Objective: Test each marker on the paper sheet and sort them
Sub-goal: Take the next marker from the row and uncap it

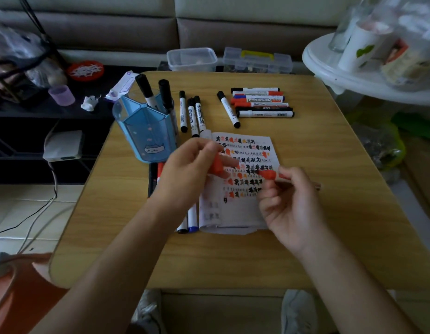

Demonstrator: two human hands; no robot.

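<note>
A: What's on the worktop (pixel 329 249)?
B: The paper sheet (pixel 235 213) lies mid-worktop, covered in red and black test marks. A blue holder (pixel 141 131) at far left carries two black-capped markers (pixel 146 90).
A: And the hands?
B: Both are over the sheet. The right hand (pixel 291 208) has its grip pinched on an uncapped red marker (pixel 269 175), tip pointing left. The left hand (pixel 185 174) has its grip clamped on a red cap (pixel 217 166).
</note>
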